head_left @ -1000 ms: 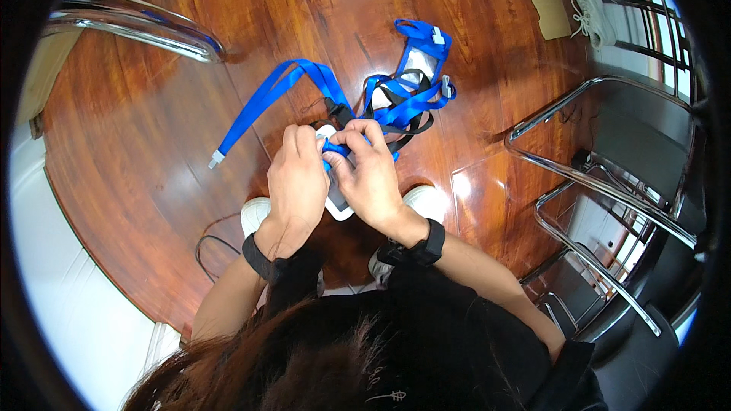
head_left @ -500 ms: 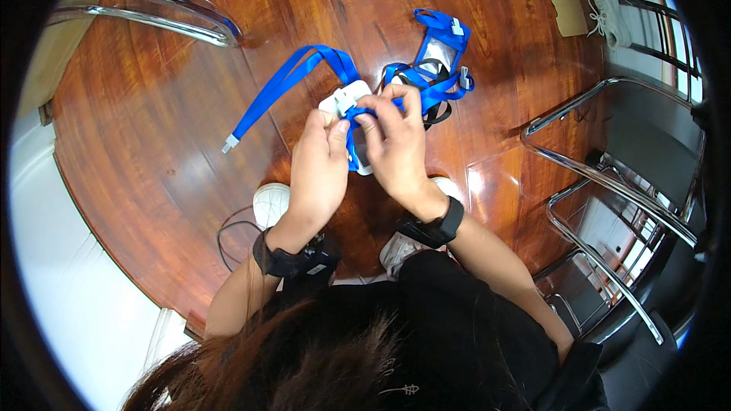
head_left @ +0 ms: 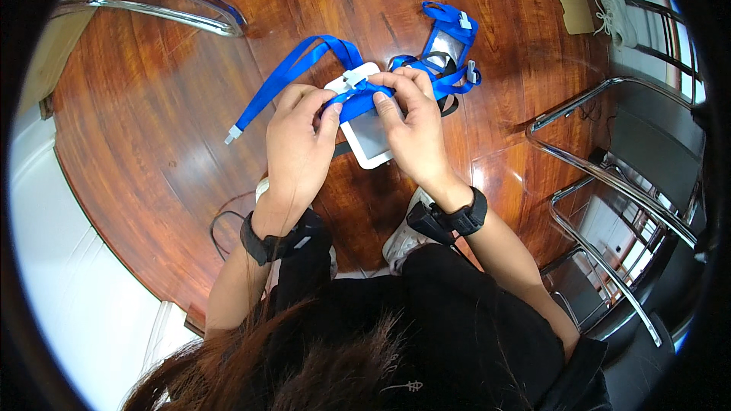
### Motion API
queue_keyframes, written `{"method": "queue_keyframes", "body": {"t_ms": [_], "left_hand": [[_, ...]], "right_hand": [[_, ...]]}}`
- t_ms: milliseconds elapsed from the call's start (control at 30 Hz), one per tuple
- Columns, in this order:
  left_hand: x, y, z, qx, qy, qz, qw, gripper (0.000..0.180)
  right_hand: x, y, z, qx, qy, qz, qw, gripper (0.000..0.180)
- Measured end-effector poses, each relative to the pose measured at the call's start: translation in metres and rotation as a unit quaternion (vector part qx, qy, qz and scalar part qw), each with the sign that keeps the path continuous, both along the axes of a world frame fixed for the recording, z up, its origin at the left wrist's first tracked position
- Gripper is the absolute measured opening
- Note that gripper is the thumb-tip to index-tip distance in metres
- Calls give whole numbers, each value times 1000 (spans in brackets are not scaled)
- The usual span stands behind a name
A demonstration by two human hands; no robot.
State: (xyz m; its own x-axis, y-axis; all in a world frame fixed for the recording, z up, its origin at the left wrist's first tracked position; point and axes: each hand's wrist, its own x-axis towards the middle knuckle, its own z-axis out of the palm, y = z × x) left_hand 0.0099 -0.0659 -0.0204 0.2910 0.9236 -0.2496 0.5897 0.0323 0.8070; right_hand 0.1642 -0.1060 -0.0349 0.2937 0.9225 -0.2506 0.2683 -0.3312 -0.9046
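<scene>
A white-framed badge holder point(head_left: 371, 143) with a grey window lies below my fingers, partly covered by them. Across its upper half runs a blue lanyard strap point(head_left: 356, 109), pinched between the thumb and fingers of my left hand point(head_left: 298, 141) on one side and my right hand point(head_left: 415, 125) on the other. A pale plastic clip point(head_left: 352, 79) shows between my hands at the holder's top. Up and to the left, a loop of blue lanyard point(head_left: 283, 80) stretches over the floor, ending in a small light buckle point(head_left: 233, 134).
Beyond my right hand lie a blue badge holder point(head_left: 448, 46) and tangled blue and black straps point(head_left: 454, 78) on the wooden floor point(head_left: 152, 152). Chrome-legged chairs point(head_left: 609, 175) stand at the right, with another metal frame point(head_left: 175, 15) upper left. A white sneaker point(head_left: 613, 11) is at upper right.
My hands have moved apart, drawing the blue strap sideways across the badge holder. More of the holder's window now shows between them.
</scene>
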Motion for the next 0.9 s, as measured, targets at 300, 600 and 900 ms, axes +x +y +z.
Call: {"method": "queue_keyframes", "body": {"t_ms": [300, 600, 900], "left_hand": [[1, -1, 1, 60, 27, -44, 997, 17], [3, 1, 7, 82, 78, -107, 988, 20], [9, -8, 1, 86, 95, -103, 986, 20]], "right_hand": [[0, -1, -4, -15, -29, 13, 999, 23], [-1, -1, -1, -15, -50, 4, 999, 21], [-2, -2, 2, -8, -112, 33, 993, 25]]}}
